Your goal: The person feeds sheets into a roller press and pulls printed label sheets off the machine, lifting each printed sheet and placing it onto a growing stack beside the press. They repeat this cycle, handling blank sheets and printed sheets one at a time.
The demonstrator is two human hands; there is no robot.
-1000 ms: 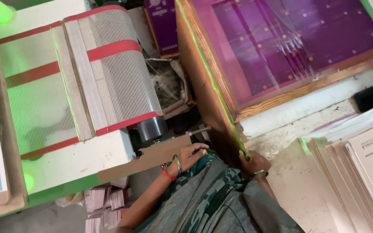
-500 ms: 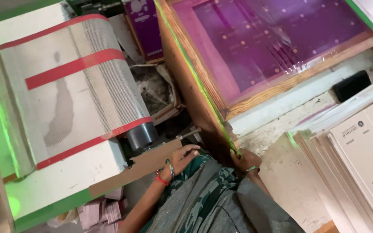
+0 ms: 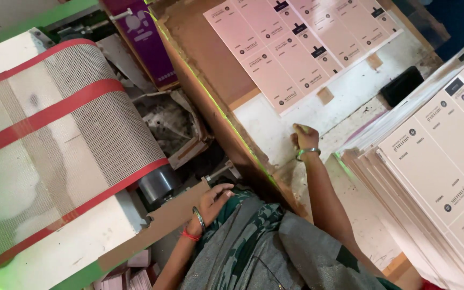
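head view: right hand (image 3: 305, 137) has its fingers curled together on the white tabletop (image 3: 350, 96) just below one pink printed sheet (image 3: 302, 48); left hand (image 3: 213, 200), fingers loosely spread, rests on one cardboard strip (image 3: 157, 225) beside the mesh conveyor belt (image 3: 65, 139).

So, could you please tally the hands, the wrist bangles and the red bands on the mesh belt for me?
Hands: 2, left hand and right hand
Bangles: 2, left bangle and right bangle
Red bands on the mesh belt: 3
Total: 7
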